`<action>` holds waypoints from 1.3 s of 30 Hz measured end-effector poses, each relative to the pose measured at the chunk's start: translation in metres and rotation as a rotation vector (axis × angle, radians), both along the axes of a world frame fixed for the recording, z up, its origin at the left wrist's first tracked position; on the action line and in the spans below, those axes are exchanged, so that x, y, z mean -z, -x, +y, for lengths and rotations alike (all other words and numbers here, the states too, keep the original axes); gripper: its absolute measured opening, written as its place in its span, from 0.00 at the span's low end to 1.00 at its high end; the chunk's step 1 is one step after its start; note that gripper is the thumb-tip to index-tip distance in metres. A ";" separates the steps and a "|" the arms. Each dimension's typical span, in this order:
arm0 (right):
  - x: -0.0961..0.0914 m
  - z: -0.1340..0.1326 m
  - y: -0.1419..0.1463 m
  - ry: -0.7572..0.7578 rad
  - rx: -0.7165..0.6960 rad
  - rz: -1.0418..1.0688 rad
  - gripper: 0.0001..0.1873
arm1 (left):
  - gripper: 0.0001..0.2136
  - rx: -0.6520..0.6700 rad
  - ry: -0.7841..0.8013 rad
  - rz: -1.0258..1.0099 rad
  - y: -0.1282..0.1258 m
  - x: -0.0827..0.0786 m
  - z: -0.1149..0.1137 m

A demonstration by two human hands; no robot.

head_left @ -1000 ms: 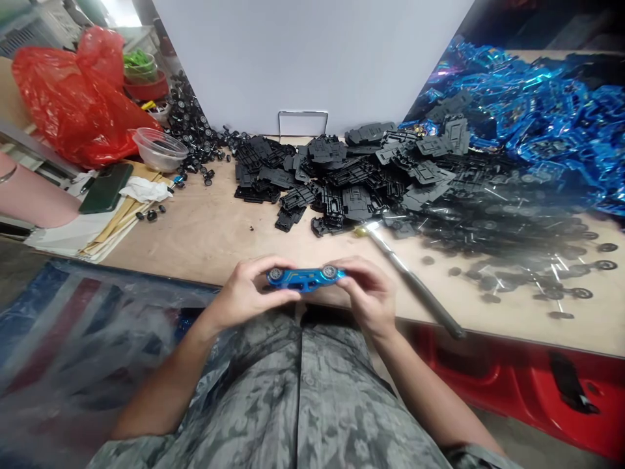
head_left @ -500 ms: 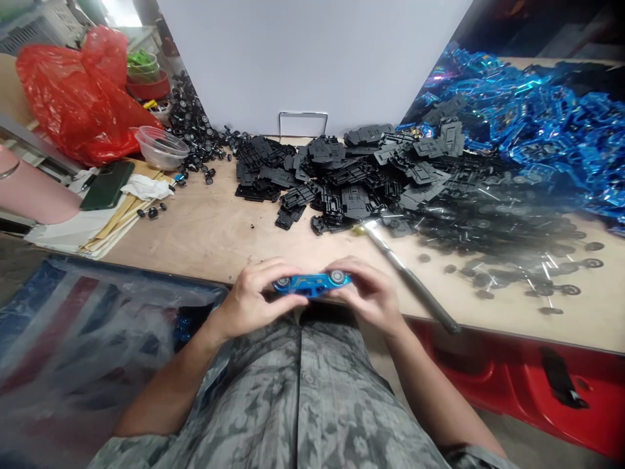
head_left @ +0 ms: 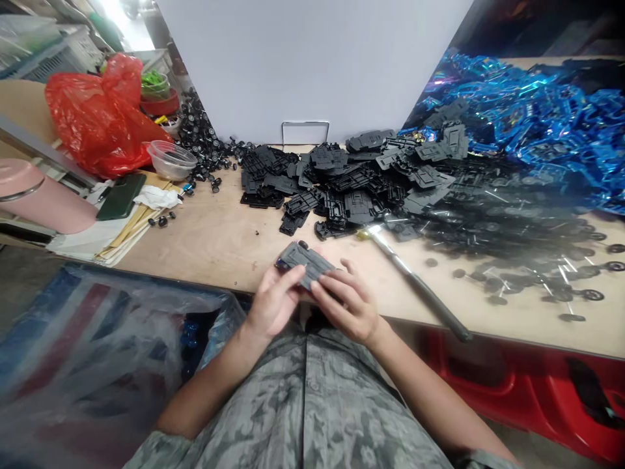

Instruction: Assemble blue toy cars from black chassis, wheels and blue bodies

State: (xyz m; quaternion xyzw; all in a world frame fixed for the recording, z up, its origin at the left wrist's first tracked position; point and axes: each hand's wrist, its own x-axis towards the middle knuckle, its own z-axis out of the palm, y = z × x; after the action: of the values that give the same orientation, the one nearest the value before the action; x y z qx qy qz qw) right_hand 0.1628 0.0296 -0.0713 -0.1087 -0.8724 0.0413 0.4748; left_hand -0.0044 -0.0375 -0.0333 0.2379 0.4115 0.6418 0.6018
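A toy car is held over the table's front edge, its flat dark-grey underside facing up. One black wheel shows at its far side, and a bit of blue body at its left end. My left hand grips the left part, thumb lying on the underside. Across the right part, the fingers of my right hand are closed, their tips pressing on the base. Most of the blue body is hidden below. Beyond the hands lies a heap of black car bases. To the right rests a hammer with a dark handle.
Wheels on axles are scattered at the right, before a pile of shiny blue car bodies. Small black wheels, a clear bowl, a red bag, a phone and a pink bottle stand at the left.
The toy car has been turned from its blue side to underside up and raised slightly. Both hands have shifted their hold on it. The view has shifted a little.
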 end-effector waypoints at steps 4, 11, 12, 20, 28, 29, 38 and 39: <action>-0.007 -0.001 0.004 0.331 0.020 0.063 0.35 | 0.21 -0.034 0.009 -0.010 0.001 0.000 0.000; -0.016 0.000 0.013 0.721 -0.048 0.166 0.14 | 0.18 -0.077 -0.109 0.221 -0.001 0.008 -0.007; -0.015 0.000 0.013 0.701 -0.052 0.185 0.14 | 0.17 -0.083 -0.131 0.303 -0.001 0.007 -0.007; -0.045 0.009 -0.004 0.638 -0.200 0.085 0.26 | 0.14 0.046 -0.447 1.009 0.017 0.000 -0.008; -0.067 0.016 -0.008 0.524 -0.243 -0.118 0.10 | 0.17 0.091 -0.466 1.098 0.021 0.016 -0.005; -0.067 0.014 -0.007 0.508 -0.238 -0.106 0.10 | 0.17 0.070 -0.502 1.129 0.021 0.016 -0.004; -0.070 0.014 -0.010 0.515 -0.256 -0.127 0.12 | 0.19 0.060 -0.644 1.216 0.022 0.012 0.000; -0.072 0.016 -0.010 0.521 -0.265 -0.142 0.11 | 0.18 0.069 -0.657 1.236 0.022 0.011 0.001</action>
State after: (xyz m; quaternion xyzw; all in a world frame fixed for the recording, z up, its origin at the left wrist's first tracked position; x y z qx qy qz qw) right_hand 0.1733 0.0453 0.0004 -0.1146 -0.8701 0.3175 0.3591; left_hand -0.0269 -0.0366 -0.0447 0.7416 0.4553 0.4607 0.1746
